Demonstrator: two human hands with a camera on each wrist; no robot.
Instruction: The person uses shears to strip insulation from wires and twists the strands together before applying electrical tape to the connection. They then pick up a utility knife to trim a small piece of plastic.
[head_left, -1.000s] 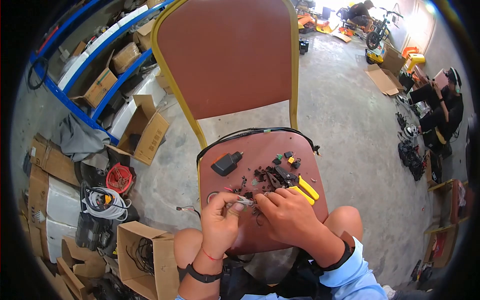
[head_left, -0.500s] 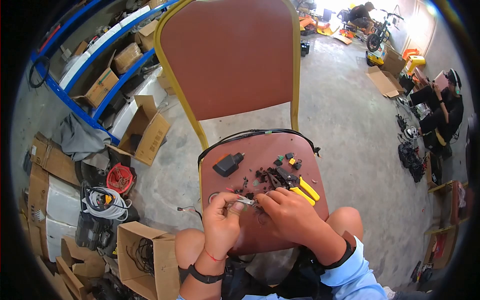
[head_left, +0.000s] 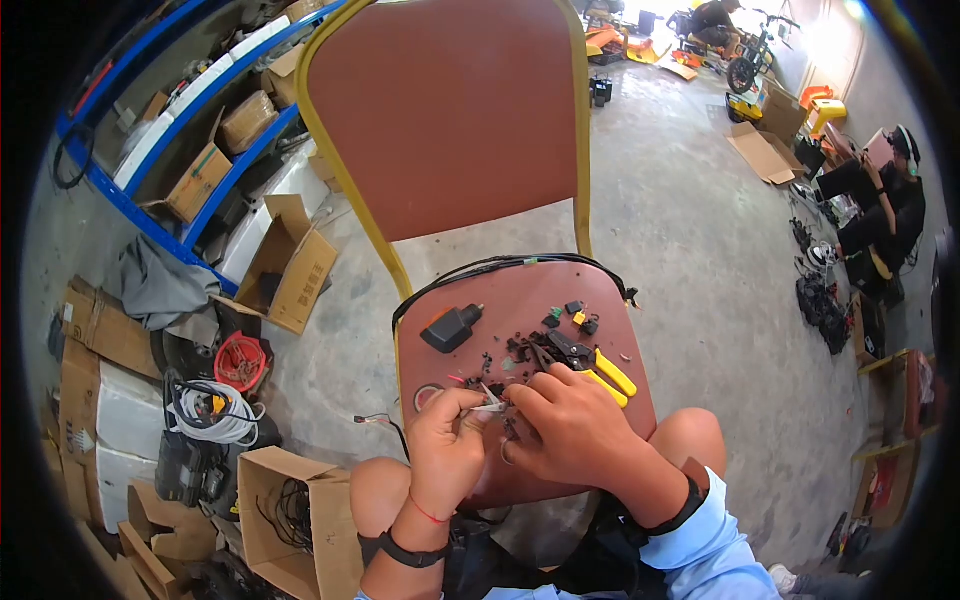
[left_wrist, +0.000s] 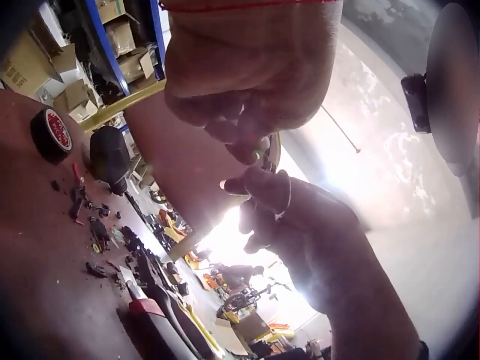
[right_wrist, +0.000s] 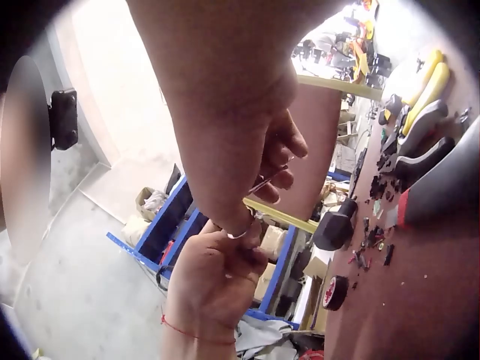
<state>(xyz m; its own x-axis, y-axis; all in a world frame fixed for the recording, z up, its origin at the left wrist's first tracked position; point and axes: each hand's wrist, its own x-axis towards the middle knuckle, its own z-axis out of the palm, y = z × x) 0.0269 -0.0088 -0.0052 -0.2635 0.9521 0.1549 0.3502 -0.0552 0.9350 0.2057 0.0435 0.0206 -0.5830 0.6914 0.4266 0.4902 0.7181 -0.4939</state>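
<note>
Over the front of the chair seat, both hands meet fingertip to fingertip. The right hand (head_left: pixel 575 420) holds a small silvery scissor-like tool (head_left: pixel 491 406), whose two thin points spread toward the left hand. With thumb and forefinger the left hand (head_left: pixel 447 440) pinches something small right at those points; I cannot tell what it is. Beyond the hands lie yellow-handled wire strippers (head_left: pixel 610 375), small black scraps (left_wrist: pixel 97 232), a tape roll (left_wrist: pixel 52 136) and a black block-shaped part with a narrow end (right_wrist: pixel 335 225). Another tool with a grey and red handle (left_wrist: pixel 154 322) shows in the wrist views.
A black cable (head_left: pixel 490 264) curves along the back of the seat (head_left: pixel 540 475), below the brown backrest (head_left: pixel 450 110). Cardboard boxes (head_left: pixel 290 270) and a blue shelf rack (head_left: pixel 190 225) stand at left. Another person (head_left: pixel 885 215) sits at right.
The silvery tool's points have spread apart. The right thumb has dropped away from its fingers, while the left hand stays at nearly the same spot. The head view has shifted slightly.
</note>
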